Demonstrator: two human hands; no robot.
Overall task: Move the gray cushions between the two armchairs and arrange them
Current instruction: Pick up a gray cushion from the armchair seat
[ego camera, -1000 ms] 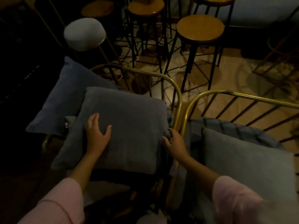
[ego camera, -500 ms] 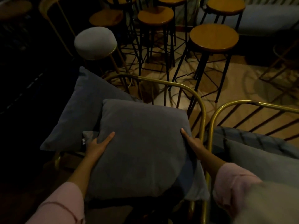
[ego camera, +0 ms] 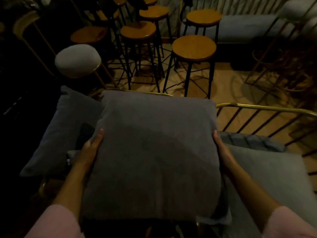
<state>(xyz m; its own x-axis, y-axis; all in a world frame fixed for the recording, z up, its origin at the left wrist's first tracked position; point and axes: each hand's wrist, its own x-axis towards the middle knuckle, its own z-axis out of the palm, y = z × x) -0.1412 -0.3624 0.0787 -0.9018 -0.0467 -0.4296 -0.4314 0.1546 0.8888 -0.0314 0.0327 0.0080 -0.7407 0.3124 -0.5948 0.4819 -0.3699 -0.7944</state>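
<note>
In a dim lounge, I am holding a gray cushion (ego camera: 154,152) up by its two side edges, my left hand (ego camera: 89,150) and right hand (ego camera: 223,152) each flattened against a side, fingers closed onto the fabric in a firm two-sided grip. It is hanging above the gap between the left armchair (ego camera: 137,92), where a second cushion (ego camera: 65,131) is leaning, and the right armchair (ego camera: 265,109), where a paler cushion (ego camera: 274,177) is lying. To carry it well, I am judging that it should stay level, clearing both brass rails, before lowering squarely beside the paler one.
</note>
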